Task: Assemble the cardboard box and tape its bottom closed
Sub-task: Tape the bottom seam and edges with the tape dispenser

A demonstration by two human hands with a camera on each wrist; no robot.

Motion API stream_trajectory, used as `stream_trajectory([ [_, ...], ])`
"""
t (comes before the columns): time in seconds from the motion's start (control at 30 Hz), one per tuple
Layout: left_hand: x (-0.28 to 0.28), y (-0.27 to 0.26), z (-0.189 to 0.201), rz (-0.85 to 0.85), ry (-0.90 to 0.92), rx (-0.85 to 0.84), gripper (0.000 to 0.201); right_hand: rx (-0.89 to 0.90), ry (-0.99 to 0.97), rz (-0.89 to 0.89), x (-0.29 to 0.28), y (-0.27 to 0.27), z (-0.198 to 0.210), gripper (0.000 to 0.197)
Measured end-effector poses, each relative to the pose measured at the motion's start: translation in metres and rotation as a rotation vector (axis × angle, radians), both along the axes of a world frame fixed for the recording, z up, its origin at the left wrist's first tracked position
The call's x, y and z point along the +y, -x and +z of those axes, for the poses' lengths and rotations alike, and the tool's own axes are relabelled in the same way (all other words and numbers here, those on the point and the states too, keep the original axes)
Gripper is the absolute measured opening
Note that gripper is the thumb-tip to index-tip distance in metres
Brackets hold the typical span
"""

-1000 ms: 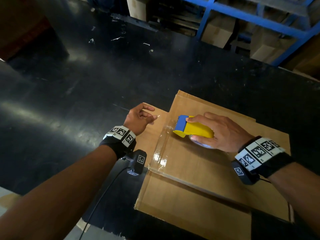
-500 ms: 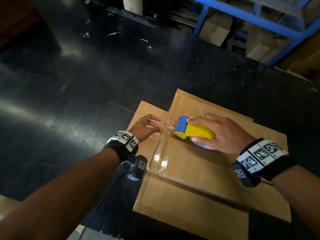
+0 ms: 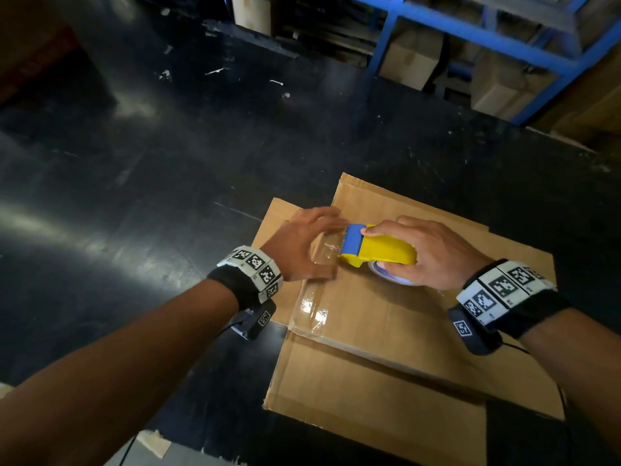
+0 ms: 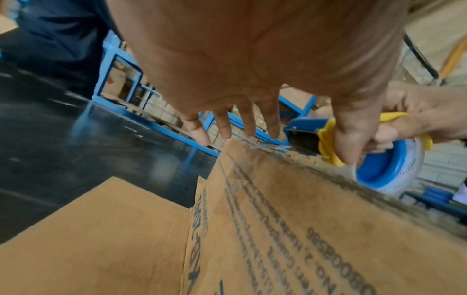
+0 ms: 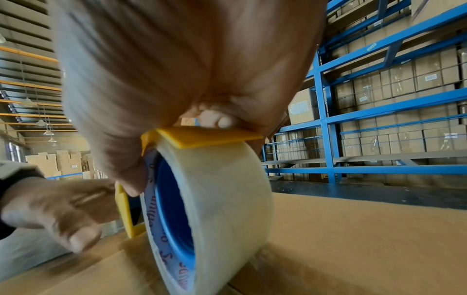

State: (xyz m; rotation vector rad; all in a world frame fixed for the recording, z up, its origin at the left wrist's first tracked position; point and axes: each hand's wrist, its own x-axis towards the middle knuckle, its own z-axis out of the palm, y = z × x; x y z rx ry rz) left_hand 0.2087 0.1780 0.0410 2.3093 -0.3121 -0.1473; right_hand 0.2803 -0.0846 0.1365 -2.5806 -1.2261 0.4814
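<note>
A brown cardboard box [image 3: 420, 331] lies on the black table [image 3: 134, 196] with its flaps folded flat on top. A strip of clear tape [image 3: 316, 304] runs along its left edge. My right hand [image 3: 413, 237] grips a yellow and blue tape dispenser [image 3: 379, 252] standing on the box top, its clear tape roll [image 5: 222, 199] against the cardboard. My left hand [image 3: 312, 240] lies palm down with spread fingers [image 4: 242, 123] over the tape just left of the dispenser's blue front, its thumb beside the dispenser [image 4: 326, 137]. Whether the palm presses the tape is hidden.
Blue steel shelving [image 3: 470, 31] full of cartons stands behind the table at the back right. A dark brown carton [image 3: 27, 45] sits at the far left. A person in dark clothing [image 4: 50, 30] is beyond the table. The table's near edge [image 3: 188, 449] is close to me.
My left hand has moved right from beside the box's left edge onto the tape by the dispenser, and its fingers have uncurled. The right hand and dispenser have stayed about where they were.
</note>
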Motion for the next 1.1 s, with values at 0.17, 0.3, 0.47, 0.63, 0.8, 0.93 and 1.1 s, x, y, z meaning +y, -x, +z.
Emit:
stream_trajectory([
  [0.17,-0.006,0.001,0.001,-0.033,-0.321,0.053,0.107,-0.009,-0.016,0.023,-0.003,-0.003,-0.006,0.061],
  [0.3,-0.007,-0.001,0.009,-0.045,-0.432,0.088,0.108,-0.004,-0.051,0.035,-0.016,-0.004,-0.005,0.062],
  [0.47,-0.012,0.000,0.020,-0.034,-0.473,0.122,0.105,0.041,-0.087,0.010,-0.106,-0.005,0.006,0.061],
  [0.63,-0.021,-0.002,0.028,-0.014,-0.561,0.165,0.107,0.060,-0.010,-0.103,-0.231,-0.002,0.019,0.065],
  [0.8,-0.039,-0.007,0.047,-0.008,-0.708,0.212,0.108,0.082,-0.011,-0.084,-0.265,0.001,0.002,0.068],
  [0.93,-0.073,-0.015,0.064,0.011,-0.832,0.196,0.103,0.041,-0.066,-0.059,-0.269,-0.001,-0.006,0.062],
  [1.1,-0.159,-0.018,0.058,-0.140,-0.712,0.158,0.117,0.021,-0.117,-0.030,-0.273,-0.001,-0.008,0.063],
])
